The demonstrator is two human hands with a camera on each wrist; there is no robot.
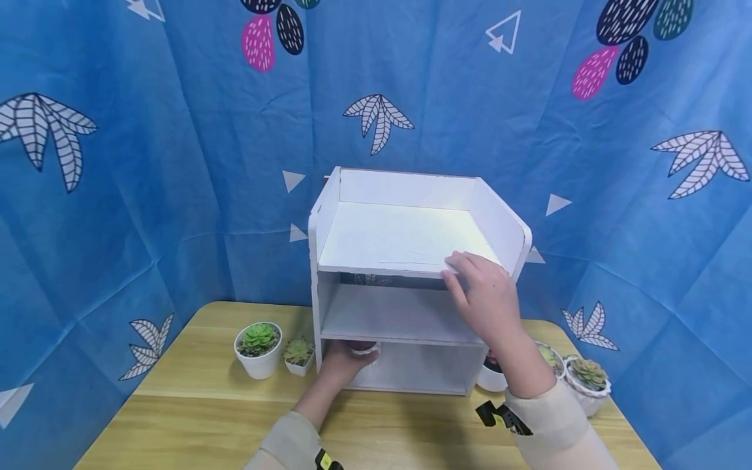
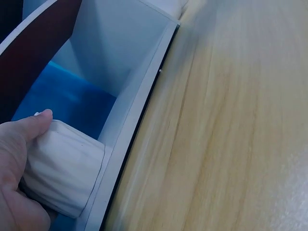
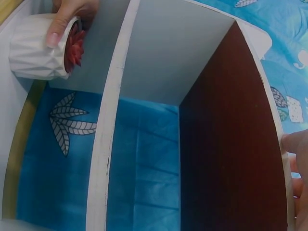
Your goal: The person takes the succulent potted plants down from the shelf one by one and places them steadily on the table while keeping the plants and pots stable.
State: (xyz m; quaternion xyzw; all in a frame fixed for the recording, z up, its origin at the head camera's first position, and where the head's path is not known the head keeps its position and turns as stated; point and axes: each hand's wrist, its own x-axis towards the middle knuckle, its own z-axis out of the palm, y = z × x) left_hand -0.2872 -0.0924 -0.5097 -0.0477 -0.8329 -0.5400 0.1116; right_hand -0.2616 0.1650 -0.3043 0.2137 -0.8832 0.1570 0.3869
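Note:
A white three-tier shelf (image 1: pixel 376 313) stands on the wooden table. Inside its bottom compartment, at the left end, my left hand (image 1: pixel 339 365) grips a white ribbed flowerpot (image 2: pixel 67 166). A red succulent (image 3: pixel 75 48) grows in that pot, seen in the right wrist view. The pot sits at the compartment's floor, close to its front edge, with my thumb along its side. Up on the shelf's top board (image 1: pixel 399 232), my right hand (image 1: pixel 487 297) holds the front edge near the right corner. In the right wrist view its fingers show at that edge.
Left of the shelf stand a white pot with a green succulent (image 1: pixel 259 352) and a smaller square potted succulent (image 1: pixel 299 356). On the right, several potted succulents (image 1: pixel 589 388) are partly hidden by my right arm. A patterned blue cloth (image 1: pixel 252 163) hangs behind.

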